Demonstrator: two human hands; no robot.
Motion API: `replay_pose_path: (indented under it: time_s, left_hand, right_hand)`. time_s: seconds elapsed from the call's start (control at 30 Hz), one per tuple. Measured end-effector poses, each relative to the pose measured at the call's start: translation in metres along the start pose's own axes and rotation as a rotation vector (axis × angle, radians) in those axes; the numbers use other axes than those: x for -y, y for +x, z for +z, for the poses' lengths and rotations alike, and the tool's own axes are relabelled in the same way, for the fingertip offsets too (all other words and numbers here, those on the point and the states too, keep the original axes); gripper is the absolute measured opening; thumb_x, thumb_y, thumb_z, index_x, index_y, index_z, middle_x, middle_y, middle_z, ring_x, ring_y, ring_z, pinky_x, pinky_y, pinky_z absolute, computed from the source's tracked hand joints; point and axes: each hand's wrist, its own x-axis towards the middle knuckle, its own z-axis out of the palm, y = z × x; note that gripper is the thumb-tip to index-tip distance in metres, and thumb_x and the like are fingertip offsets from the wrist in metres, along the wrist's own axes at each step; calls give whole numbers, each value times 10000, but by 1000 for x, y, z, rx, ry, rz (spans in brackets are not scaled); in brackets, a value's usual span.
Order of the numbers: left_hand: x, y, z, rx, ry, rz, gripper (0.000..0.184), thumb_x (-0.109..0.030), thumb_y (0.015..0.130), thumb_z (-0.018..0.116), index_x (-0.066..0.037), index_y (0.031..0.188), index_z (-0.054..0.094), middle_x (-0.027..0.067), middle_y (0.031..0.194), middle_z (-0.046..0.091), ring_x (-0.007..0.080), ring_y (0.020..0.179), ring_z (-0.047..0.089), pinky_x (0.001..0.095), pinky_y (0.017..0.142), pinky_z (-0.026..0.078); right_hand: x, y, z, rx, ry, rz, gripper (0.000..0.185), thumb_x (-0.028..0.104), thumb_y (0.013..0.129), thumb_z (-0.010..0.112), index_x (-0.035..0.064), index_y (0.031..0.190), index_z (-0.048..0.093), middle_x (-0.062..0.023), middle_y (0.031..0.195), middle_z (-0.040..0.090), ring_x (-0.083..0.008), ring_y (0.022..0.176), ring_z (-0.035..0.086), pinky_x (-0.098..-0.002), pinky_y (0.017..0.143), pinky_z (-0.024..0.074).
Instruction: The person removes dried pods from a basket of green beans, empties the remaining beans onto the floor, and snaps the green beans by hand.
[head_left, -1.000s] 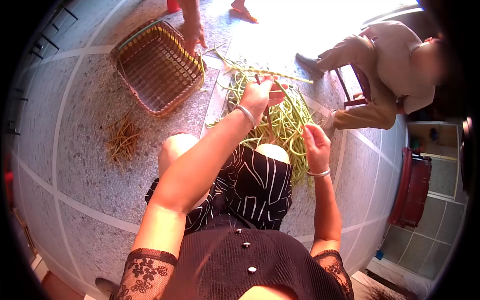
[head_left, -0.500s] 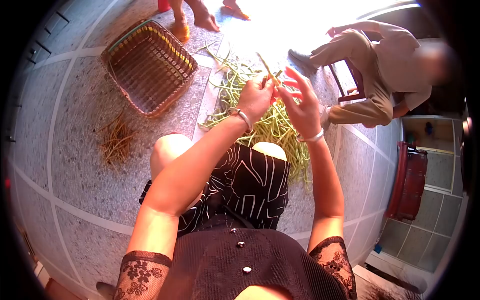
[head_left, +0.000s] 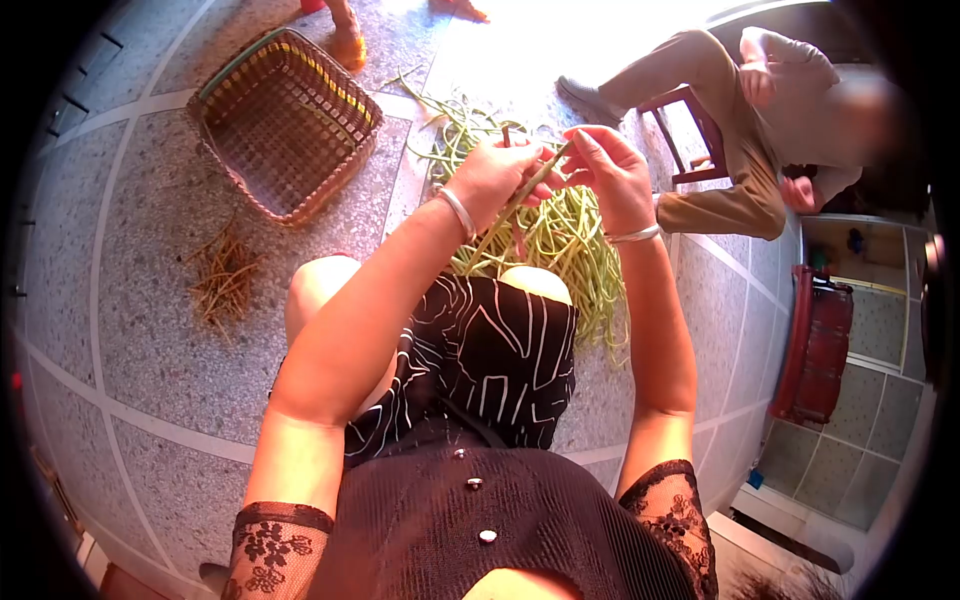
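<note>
Both my hands are raised over a heap of long green beans [head_left: 570, 260] on the floor. My left hand [head_left: 490, 180] is closed around a long bean [head_left: 532, 183], which runs slanting between the two hands. A thin dark brown piece [head_left: 506, 138] sticks up from the left fingers; its kind is unclear. My right hand [head_left: 612, 178] pinches the bean's upper end between thumb and fingers. Each wrist wears a bangle.
A woven basket [head_left: 230, 165] stands on the floor at the left. Below it lies a small pile of dry brown stalks [head_left: 224, 275]. A seated person [head_left: 745, 130] is at the right, near a dark red bench [head_left: 815, 345]. Another person's foot [head_left: 348, 50] shows at the top.
My right hand, previously spread with fingers apart, has closed on the bean's end. The bean now slants up toward it. The seated person's arms have shifted, and one foot at the top has moved away.
</note>
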Motion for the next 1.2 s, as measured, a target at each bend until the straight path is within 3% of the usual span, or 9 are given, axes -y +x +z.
replay_pose_path:
  time_s: [0.33,0.43,0.53,0.67,0.73,0.87,0.93,1.0,1.2]
  left_hand:
    - [8,3,-10,89,312,69,165,-208,875,552,-54,841,599,-9,663,547,52,539,465,185,478,368]
    - [13,10,-12,-39,317,139,177,-198,855,560,-27,817,587,24,621,558,67,530,494,206,470,389]
    - [12,12,-9,-124,268,178,151,-188,870,551,-61,795,582,-18,634,522,49,518,449,183,458,356]
    - [2,11,-8,-395,130,73,152,-173,884,523,-34,836,561,10,658,529,70,511,454,200,440,381]
    - [-8,16,-23,-457,35,133,172,-170,899,500,-13,854,553,34,688,543,88,557,481,229,493,426]
    - [-16,7,-30,-297,-51,212,182,-163,910,490,-5,946,572,28,736,563,89,615,500,221,567,437]
    - [-17,7,-28,-205,-63,224,192,-158,914,485,-3,981,576,21,744,568,86,626,504,212,585,435]
    - [-17,5,-26,-157,-52,225,198,-151,917,480,-3,1005,577,14,744,571,81,632,505,203,596,431]
    - [-19,3,-19,-55,-61,269,177,-99,904,486,-5,977,617,20,738,599,62,601,506,197,574,428]
  right_hand:
    - [-6,-1,-3,-9,61,81,164,162,880,560,14,929,608,-36,750,607,-85,632,575,-212,551,491]
    - [-8,-4,4,-30,58,5,153,146,870,571,6,921,604,-55,776,618,-103,657,591,-221,565,499]
    - [-13,-9,16,-68,60,-89,134,121,870,566,-3,911,593,-73,789,621,-121,669,602,-238,576,511]
    - [-22,-17,28,-181,111,-157,134,126,882,548,-2,914,578,-67,768,613,-121,641,598,-234,551,505]
    - [-22,-24,24,-256,128,-166,134,125,884,544,-1,915,575,-64,762,611,-119,636,596,-232,548,503]
    - [-45,-25,4,-248,-27,-97,101,97,872,550,17,913,594,-39,789,618,-103,641,589,-221,559,487]
    - [-64,-22,-8,-158,-263,-148,161,69,853,567,9,996,610,-33,871,636,-78,777,570,-205,690,453]
    - [-65,-21,2,-174,-245,-233,188,71,854,568,-6,1021,605,-40,888,639,-75,817,558,-202,728,437]
    - [-24,-20,30,-97,-132,-136,187,104,862,566,-13,1001,613,-36,883,641,-67,777,553,-200,686,433]
